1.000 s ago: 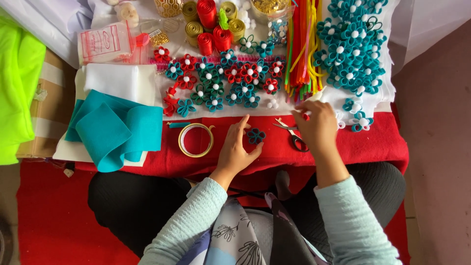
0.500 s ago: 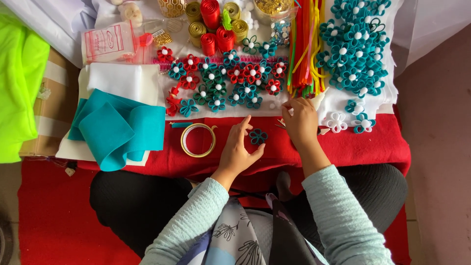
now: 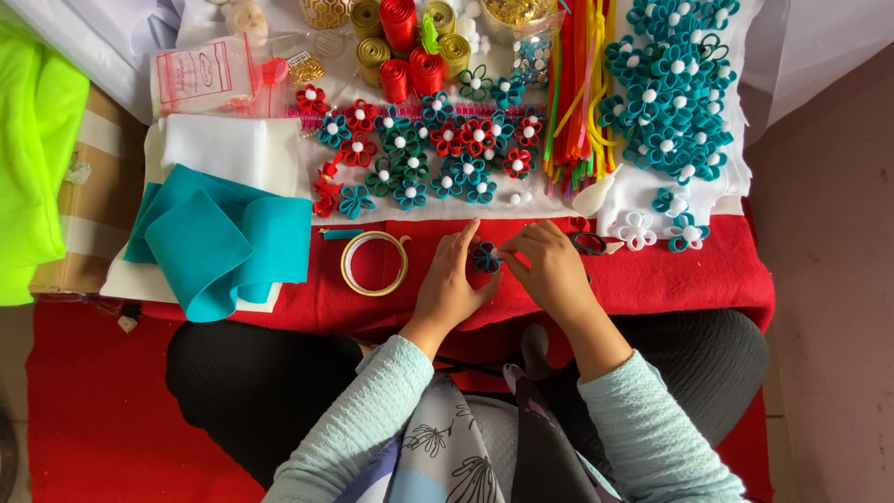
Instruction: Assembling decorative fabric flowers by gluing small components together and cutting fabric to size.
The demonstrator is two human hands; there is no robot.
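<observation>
L hand (image 3: 450, 284) lies open on the red cloth (image 3: 670, 275), fingers straight, touching a small teal flower (image 3: 484, 257); R hand (image 3: 551, 270) pinches a tiny white bead at the flower's edge. Tape ring (image 3: 373, 264) just left of L hand, scissors (image 3: 589, 244) by R. Beyond: rows of red & teal flowers (image 3: 428, 149), ribbon rolls (image 3: 405, 42) at back.

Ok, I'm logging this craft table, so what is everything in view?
teal flower: one, between both hands
tape ring: one, pale, red cloth
teal felt: folded, left
mixed flowers: many, red and teal, white cloth
teal flower pile: many, upper right
ribbon rolls: several, red and gold, top
scissors: one, by right hand
left hand: touching flower
right hand: pinching at flower
</observation>
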